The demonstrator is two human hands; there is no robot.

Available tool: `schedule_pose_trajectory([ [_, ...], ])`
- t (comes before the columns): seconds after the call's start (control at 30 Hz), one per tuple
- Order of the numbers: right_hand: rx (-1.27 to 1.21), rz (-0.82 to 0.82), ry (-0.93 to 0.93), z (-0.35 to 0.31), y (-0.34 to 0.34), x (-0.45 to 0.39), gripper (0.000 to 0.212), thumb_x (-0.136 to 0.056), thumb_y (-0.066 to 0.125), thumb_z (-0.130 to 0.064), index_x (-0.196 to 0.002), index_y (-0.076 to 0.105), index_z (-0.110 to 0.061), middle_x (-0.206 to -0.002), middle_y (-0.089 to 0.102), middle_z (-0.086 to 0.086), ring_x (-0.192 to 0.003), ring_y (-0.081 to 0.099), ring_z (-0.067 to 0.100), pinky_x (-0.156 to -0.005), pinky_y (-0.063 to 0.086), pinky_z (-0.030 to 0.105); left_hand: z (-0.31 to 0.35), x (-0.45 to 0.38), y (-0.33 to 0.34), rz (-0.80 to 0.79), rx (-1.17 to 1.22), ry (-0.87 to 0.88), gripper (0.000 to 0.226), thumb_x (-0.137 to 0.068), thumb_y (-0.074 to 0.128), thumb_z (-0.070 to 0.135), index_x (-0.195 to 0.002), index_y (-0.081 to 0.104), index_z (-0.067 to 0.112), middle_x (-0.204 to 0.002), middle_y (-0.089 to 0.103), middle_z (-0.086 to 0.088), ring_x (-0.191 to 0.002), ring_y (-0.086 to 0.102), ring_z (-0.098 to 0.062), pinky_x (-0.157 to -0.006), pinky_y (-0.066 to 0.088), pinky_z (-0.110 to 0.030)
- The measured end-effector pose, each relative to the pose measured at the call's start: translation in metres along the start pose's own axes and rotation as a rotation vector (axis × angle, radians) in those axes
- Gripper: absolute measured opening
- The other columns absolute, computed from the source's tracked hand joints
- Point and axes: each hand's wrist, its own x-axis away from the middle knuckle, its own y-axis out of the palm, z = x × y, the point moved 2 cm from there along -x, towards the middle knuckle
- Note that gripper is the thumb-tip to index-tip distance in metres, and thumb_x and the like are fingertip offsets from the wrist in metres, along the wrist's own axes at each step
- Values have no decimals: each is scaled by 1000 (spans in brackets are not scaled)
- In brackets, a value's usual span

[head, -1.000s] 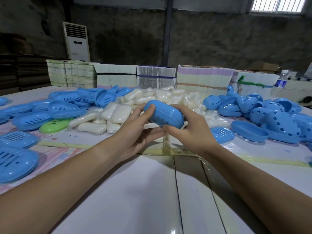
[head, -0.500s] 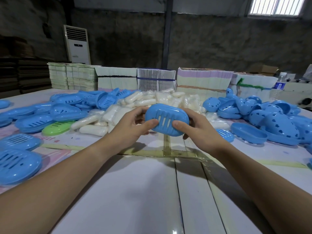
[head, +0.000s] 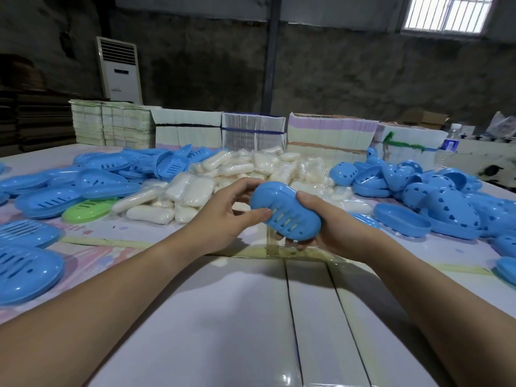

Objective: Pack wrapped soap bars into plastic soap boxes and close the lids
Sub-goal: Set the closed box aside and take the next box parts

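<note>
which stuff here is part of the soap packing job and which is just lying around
Job: closed blue soap box held by left hand and right hand; wrapped soap bars; blue box halves; green box half.

Lying about: water bottle; air conditioner; bundled stacks.

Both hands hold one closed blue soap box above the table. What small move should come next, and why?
Probably set it down among the finished ones, if the lid is fully seated. The blue soap box looks closed, slotted side up, gripped by the left hand and right hand above the table. I cannot see the seam well, so a last squeeze may come first.
</note>
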Motion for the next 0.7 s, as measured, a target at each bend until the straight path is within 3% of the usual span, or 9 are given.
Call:
schedule_pose_trajectory([
  [0.1,42,-2,-35,-7,-2,2,63,-83,49,-63,-128,60,-21,-111,66,14,-91,63,24,-69,49,32,1,1,1,9,-4,20,38,-85,72,30,-114,60,50,-113,66,20,-114,59,-4,-87,55,-23],
  [0.2,222,158,-42,-16,-5,6,62,-79,49,-67,-121,62,-23,-109,68,12,-89,65,19,-73,48,33,-3,0,-2,46,-84,7,43,-88,72,39,-119,52,61,-114,64,23,-114,57,1,-92,53,-29],
  [0.27,301,313,-45,-26,-9,9,44,-82,48,-66,-107,65,-33,-93,72,-4,-78,64,5,-71,46,31,-9,0,-6,76,-111,-23,40,-90,70,39,-120,51,58,-113,65,18,-111,58,2,-91,54,-30],
  [0.33,353,463,-68,-37,-18,17,29,-88,49,-62,-100,65,-41,-80,68,-22,-70,61,-6,-70,44,27,-13,0,-8,59,-123,-59,33,-91,67,38,-115,53,57,-113,65,14,-108,60,0,-80,57,-24],
  [0.4,482,571,-75,-43,-33,33,33,-83,51,-66,-106,61,-44,-92,66,-22,-83,62,-2,-75,46,27,-16,0,-6,24,-128,-74,27,-92,65,38,-114,57,52,-112,65,10,-100,63,-1,-67,55,-15],
  [0.47,675,666,-48,-45,-49,61,41,-73,49,-74,-108,54,-53,-98,62,-19,-88,60,1,-72,45,26,-18,1,-3,-14,-128,-61,24,-89,65,42,-111,61,51,-107,65,12,-96,64,-1,-65,53,-12],
  [0.57,926,859,28,-37,-84,110,56,-70,42,-80,-118,48,-53,-87,63,-9,-89,55,12,-67,43,33,-23,4,-3,-74,-161,-36,33,-78,63,57,-111,62,56,-101,64,23,-94,66,-1,-64,56,-17],
  [0.7,1113,1086,247,-21,-144,181,62,-78,47,-73,-130,45,-40,-85,56,-6,-108,42,22,-76,41,40,-38,3,-6,-46,-287,-18,45,-83,60,70,-122,61,49,-104,66,23,-89,69,-2,-73,57,-29],
])
